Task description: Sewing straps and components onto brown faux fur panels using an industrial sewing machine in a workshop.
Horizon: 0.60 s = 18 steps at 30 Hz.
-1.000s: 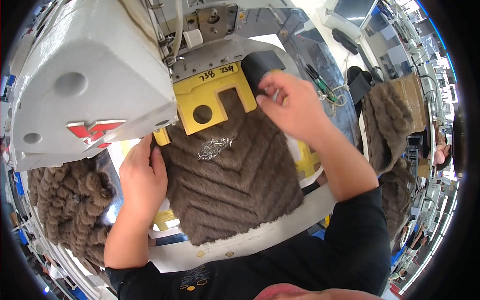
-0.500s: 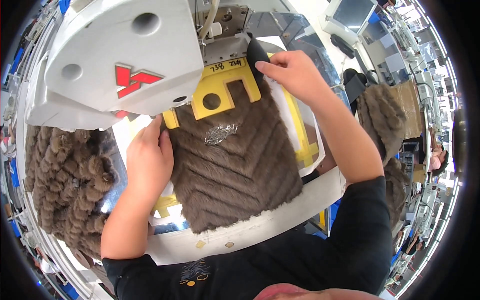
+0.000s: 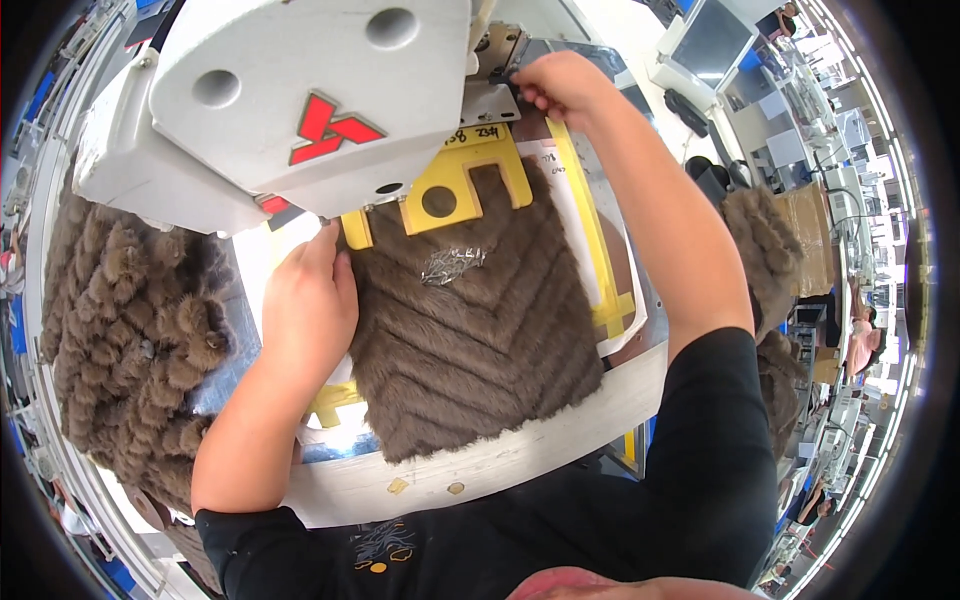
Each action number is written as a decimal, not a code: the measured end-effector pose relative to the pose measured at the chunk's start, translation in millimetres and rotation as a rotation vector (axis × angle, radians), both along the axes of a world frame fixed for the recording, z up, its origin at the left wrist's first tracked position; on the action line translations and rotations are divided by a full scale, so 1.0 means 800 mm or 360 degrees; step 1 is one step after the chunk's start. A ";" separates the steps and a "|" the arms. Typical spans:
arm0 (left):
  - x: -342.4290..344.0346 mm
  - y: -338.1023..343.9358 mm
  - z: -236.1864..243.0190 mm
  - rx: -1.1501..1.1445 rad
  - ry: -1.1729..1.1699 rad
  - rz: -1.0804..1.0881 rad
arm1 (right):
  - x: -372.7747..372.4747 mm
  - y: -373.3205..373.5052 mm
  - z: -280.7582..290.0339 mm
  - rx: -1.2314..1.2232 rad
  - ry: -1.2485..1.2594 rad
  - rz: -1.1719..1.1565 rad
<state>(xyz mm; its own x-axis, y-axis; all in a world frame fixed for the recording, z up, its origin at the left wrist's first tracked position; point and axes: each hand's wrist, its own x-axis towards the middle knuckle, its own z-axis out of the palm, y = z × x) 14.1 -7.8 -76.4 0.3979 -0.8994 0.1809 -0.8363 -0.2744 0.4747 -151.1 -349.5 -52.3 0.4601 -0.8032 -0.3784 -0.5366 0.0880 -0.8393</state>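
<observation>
A brown fur panel [image 3: 480,345] with chevron ridges lies under a yellow clamp plate [image 3: 418,215] with cut-outs. Silvery strands [image 3: 452,266] sit on the fur just below the plate. My left hand [image 3: 312,305] rests palm down along the panel's left edge, its fingertips by the plate's left end, and I see nothing in it. Beyond the plate's far right corner my right hand [image 3: 562,88] is closed, thumb and fingers together at a dark piece beside the metal bracket [image 3: 492,103]. What it grips is mostly hidden.
A grey sewing machine head [image 3: 250,110] overhangs the far left of the panel. Bunched brown fur [image 3: 135,330] lies at left. A white template with yellow tape [image 3: 590,240] borders the panel. More fur [image 3: 765,245] and a cardboard box [image 3: 808,215] stand at right.
My right hand has moved farther away, from the black flap by the plate to the bracket. That flap no longer stands over the plate's corner. The machine head appears farther right.
</observation>
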 end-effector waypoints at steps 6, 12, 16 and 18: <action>-0.001 0.000 -0.001 -0.0069 0.0023 -0.0066 | 0.001 0.003 0.011 -0.0104 -0.0214 -0.0073; -0.007 0.012 0.009 -0.0114 0.0224 0.0000 | -0.103 0.147 0.017 0.0256 -0.0354 -0.0180; -0.009 0.015 0.017 -0.0034 0.0467 0.0003 | -0.139 0.207 0.011 0.0197 -0.0345 -0.0150; -0.010 0.018 0.023 0.0004 0.0535 0.0032 | -0.144 0.217 -0.004 0.0021 -0.0126 0.0165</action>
